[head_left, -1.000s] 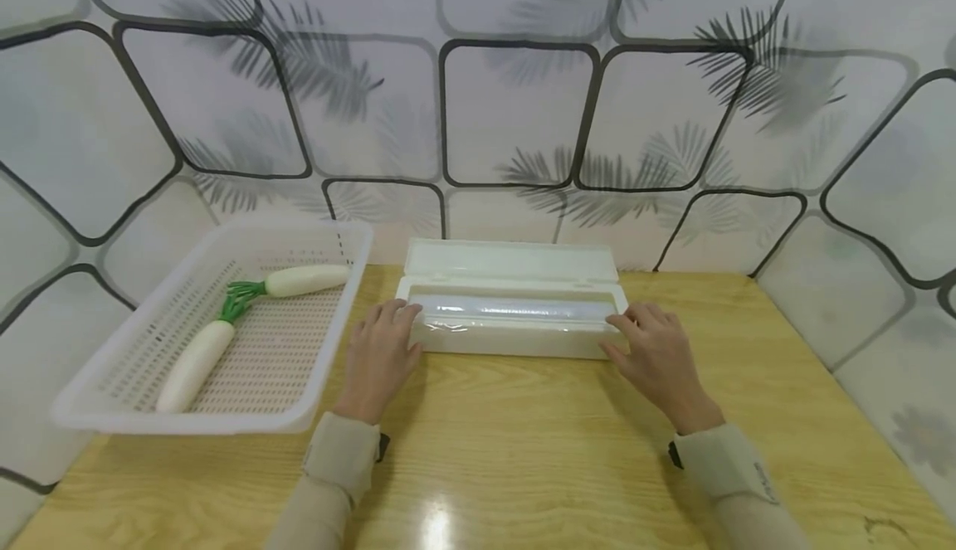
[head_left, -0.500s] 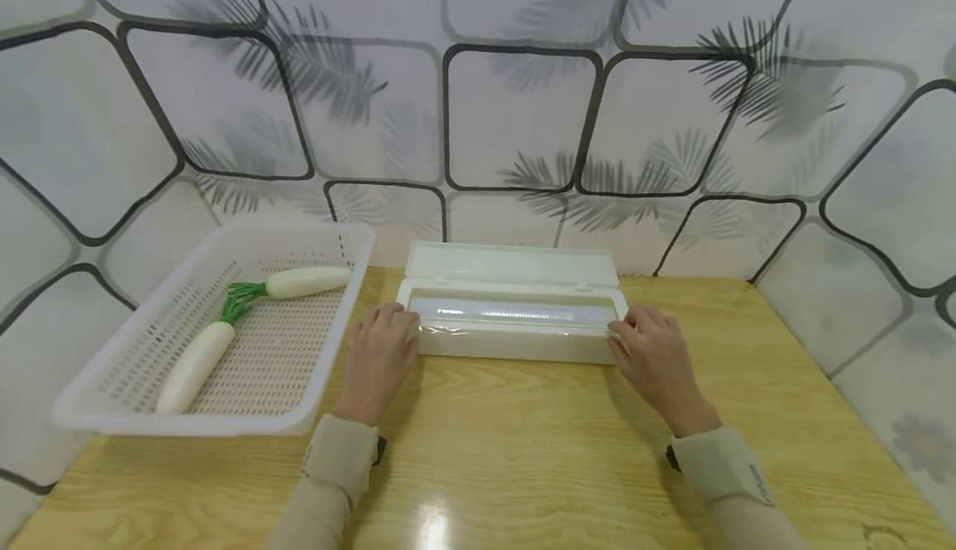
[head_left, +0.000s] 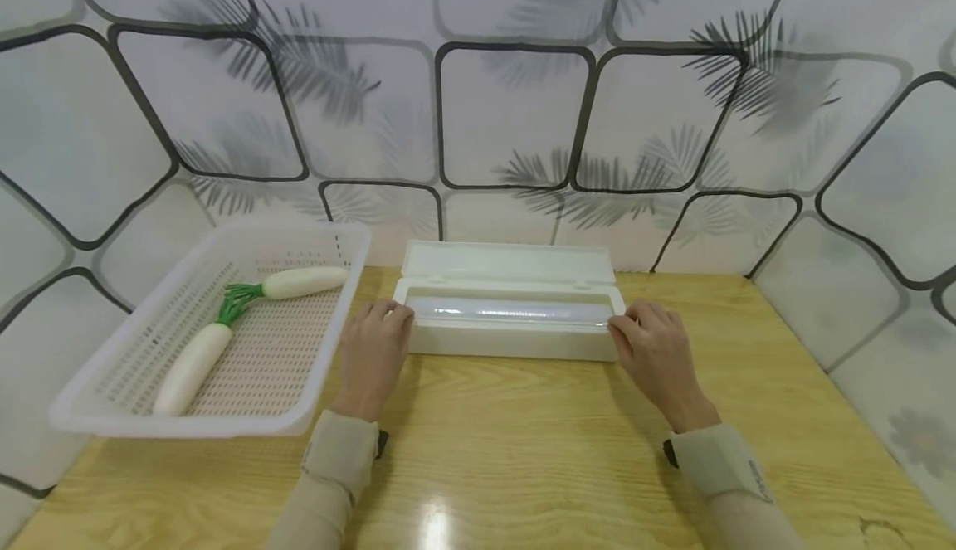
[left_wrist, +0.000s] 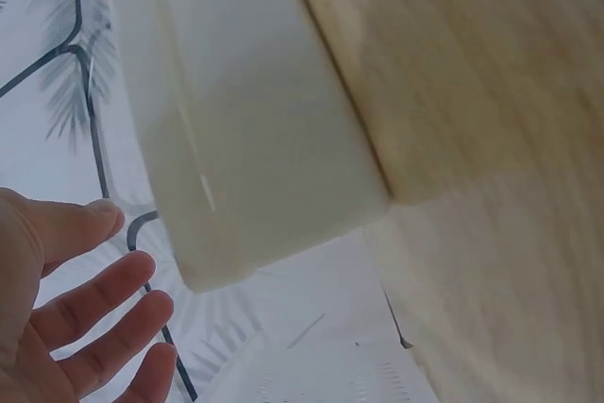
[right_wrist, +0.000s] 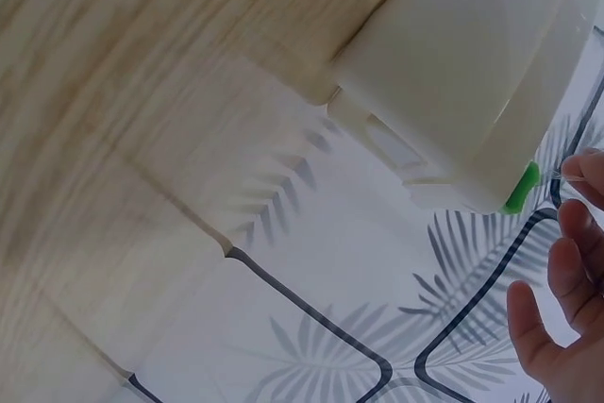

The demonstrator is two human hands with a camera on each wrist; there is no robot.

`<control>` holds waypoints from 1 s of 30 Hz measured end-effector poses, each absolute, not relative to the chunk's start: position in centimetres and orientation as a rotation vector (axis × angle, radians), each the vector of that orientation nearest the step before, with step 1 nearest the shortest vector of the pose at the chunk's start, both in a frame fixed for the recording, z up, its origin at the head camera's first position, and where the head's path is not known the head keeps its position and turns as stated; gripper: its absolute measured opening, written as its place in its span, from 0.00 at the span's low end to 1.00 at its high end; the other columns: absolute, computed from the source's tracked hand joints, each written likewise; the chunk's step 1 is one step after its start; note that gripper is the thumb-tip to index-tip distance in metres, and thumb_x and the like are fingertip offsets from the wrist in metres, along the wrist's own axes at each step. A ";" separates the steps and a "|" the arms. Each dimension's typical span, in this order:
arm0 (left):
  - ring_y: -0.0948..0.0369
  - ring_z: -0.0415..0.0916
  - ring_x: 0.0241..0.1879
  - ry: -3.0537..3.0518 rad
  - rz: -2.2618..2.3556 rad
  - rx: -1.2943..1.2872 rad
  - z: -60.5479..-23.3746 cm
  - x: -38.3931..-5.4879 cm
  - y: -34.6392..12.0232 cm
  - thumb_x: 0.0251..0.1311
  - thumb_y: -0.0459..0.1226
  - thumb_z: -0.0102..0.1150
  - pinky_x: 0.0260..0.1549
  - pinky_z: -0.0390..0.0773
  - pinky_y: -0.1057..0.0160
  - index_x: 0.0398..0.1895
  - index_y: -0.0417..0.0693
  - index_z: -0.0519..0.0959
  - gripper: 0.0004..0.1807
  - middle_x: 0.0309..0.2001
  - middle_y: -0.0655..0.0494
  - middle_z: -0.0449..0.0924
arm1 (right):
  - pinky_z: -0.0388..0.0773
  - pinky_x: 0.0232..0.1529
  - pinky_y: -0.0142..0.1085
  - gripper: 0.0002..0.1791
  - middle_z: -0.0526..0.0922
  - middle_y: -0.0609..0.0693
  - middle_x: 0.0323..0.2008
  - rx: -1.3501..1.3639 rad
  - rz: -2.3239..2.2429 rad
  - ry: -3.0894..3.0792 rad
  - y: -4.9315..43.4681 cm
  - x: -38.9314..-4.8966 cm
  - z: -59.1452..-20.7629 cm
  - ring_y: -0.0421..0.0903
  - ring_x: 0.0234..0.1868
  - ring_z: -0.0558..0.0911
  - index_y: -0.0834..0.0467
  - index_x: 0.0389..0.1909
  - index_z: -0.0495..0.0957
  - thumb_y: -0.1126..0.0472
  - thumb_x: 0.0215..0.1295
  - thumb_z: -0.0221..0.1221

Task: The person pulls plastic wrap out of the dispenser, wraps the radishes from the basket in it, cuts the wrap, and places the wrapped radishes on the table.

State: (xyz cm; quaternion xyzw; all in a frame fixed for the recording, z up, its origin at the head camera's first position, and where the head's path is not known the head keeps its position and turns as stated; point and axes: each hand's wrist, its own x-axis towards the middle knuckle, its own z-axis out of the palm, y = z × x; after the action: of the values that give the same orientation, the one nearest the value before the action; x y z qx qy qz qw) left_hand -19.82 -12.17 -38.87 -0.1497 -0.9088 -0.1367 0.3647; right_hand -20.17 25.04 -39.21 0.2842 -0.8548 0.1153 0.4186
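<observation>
head view: illumination is diffuse and moderately bright. a glare spot [head_left: 436, 525] marks the bench [head_left: 515, 442] at the lower edge; highlights streak the clear film [head_left: 515, 312]. soft shadows fall across the wood. wrist views: dimmer, softly focused, bench grain blurred.

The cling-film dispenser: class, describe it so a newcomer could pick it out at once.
On the wooden table, look towards the back, between the left hand and the right hand. The cling-film dispenser is the long white box there; unlike the perforated basket, it has a raised lid and a shiny roll inside.
</observation>
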 end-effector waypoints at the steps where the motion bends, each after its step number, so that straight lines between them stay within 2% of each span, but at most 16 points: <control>1: 0.46 0.83 0.37 -2.335 -0.354 -0.381 -38.8 -19.8 -12.2 0.58 0.29 0.71 0.33 0.85 0.52 0.33 0.38 0.85 0.03 0.37 0.44 0.85 | 0.72 0.28 0.52 0.06 0.76 0.59 0.27 0.713 0.293 -2.138 25.0 -20.2 -39.1 0.58 0.27 0.75 0.70 0.28 0.83 0.76 0.51 0.71; 11: 0.45 0.83 0.38 -2.320 -0.415 -0.357 -37.8 -20.0 -12.0 0.60 0.29 0.69 0.32 0.84 0.49 0.33 0.36 0.85 0.03 0.37 0.43 0.85 | 0.69 0.25 0.52 0.06 0.78 0.61 0.27 0.666 0.318 -2.107 24.9 -21.1 -37.6 0.60 0.27 0.76 0.70 0.28 0.83 0.77 0.51 0.71; 19: 0.45 0.82 0.35 -2.308 -0.450 -0.319 -37.0 -20.6 -12.1 0.60 0.31 0.70 0.31 0.83 0.49 0.33 0.36 0.85 0.04 0.36 0.43 0.86 | 0.73 0.29 0.57 0.05 0.78 0.62 0.27 0.647 0.352 -2.101 24.7 -21.6 -37.0 0.61 0.28 0.76 0.70 0.28 0.83 0.77 0.53 0.71; 30: 0.44 0.82 0.40 -2.300 -0.488 -0.311 -36.1 -20.8 -12.1 0.60 0.31 0.69 0.35 0.84 0.47 0.34 0.37 0.86 0.04 0.38 0.42 0.86 | 0.73 0.29 0.56 0.05 0.78 0.62 0.27 0.646 0.361 -2.099 24.9 -21.8 -36.3 0.61 0.26 0.76 0.70 0.29 0.83 0.77 0.55 0.70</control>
State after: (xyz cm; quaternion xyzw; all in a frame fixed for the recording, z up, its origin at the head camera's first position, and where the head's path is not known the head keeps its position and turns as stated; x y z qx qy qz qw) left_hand -20.77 -12.08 -36.12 -0.1217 -0.8988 -0.1909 0.3755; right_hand -21.80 24.87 -36.30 0.2602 -0.8459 0.1454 0.4423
